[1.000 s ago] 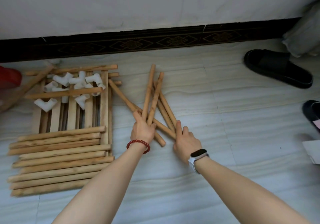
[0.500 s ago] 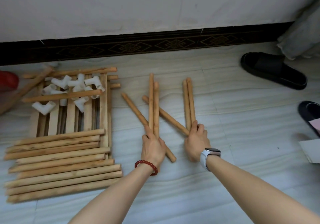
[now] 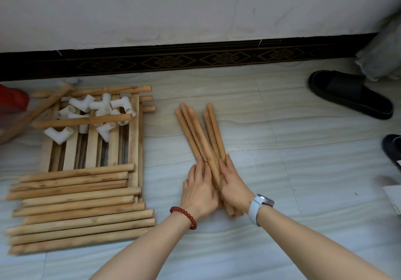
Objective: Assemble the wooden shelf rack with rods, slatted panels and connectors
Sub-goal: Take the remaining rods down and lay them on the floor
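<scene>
Several short wooden rods (image 3: 200, 132) lie gathered in one bundle on the floor, pointing away from me. My left hand (image 3: 199, 189) presses against the bundle's left side with straight fingers. My right hand (image 3: 233, 184) presses against its right side the same way. To the left, stacked slatted panels (image 3: 91, 149) lie flat with white plastic connectors (image 3: 102, 108) heaped on their far half. A row of long rods (image 3: 80, 206) lies across the panels' near half.
A black slipper (image 3: 349, 93) lies at the right near the dark skirting board (image 3: 195, 59). Another dark shoe (image 3: 392, 149) and a white paper (image 3: 393, 195) sit at the right edge. Something red (image 3: 13, 99) is at the far left.
The short rods were spread and crossing on the floor; both hands have swept them together into one tight bundle.
</scene>
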